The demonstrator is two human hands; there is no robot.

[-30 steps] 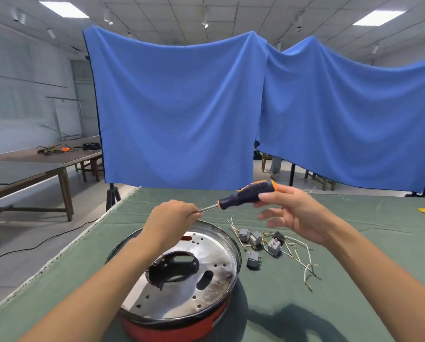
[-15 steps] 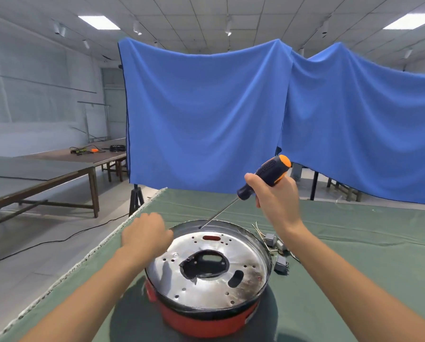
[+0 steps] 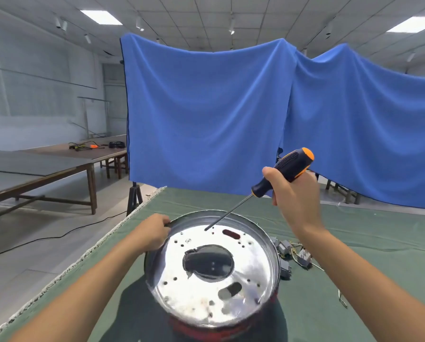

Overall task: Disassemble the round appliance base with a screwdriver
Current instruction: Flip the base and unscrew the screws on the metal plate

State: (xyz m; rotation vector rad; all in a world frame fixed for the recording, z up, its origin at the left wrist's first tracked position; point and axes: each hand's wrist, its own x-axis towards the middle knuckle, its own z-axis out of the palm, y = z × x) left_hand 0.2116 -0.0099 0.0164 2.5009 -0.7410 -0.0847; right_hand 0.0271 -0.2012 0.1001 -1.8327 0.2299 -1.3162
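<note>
Shiny metal fills the lower middle of our view: the round appliance base [image 3: 212, 272] sits on the green table cover [image 3: 354, 238], its silver inner plate ringed by a red outer shell [image 3: 206, 328] that shows only at the 6 o'clock edge. Inside the plate we see a large dark central opening [image 3: 208, 263], a smaller oval cut-out toward 5 o'clock, a red slot [image 3: 231, 234] near 12 o'clock, and many small holes scattered around — nothing loose that we can make out lies in it.

Our left hand [image 3: 152, 233] grips the rim at about 10 o'clock, fingers curled over the edge. Our right hand [image 3: 292, 193] is closed round the black-and-orange handle of the screwdriver [image 3: 284, 171], held up beyond the base at 1 o'clock; the thin shaft slants down and left, its tip at the plate near 12 o'clock, just left of the red slot — whether it sits in a screw we cannot tell.

At 3 o'clock, just beside the base, lie small grey electrical parts with wires [image 3: 294, 253]. Beyond the table hangs a blue cloth backdrop [image 3: 206, 114], and at 9 o'clock stand long wooden tables [image 3: 46, 164].
</note>
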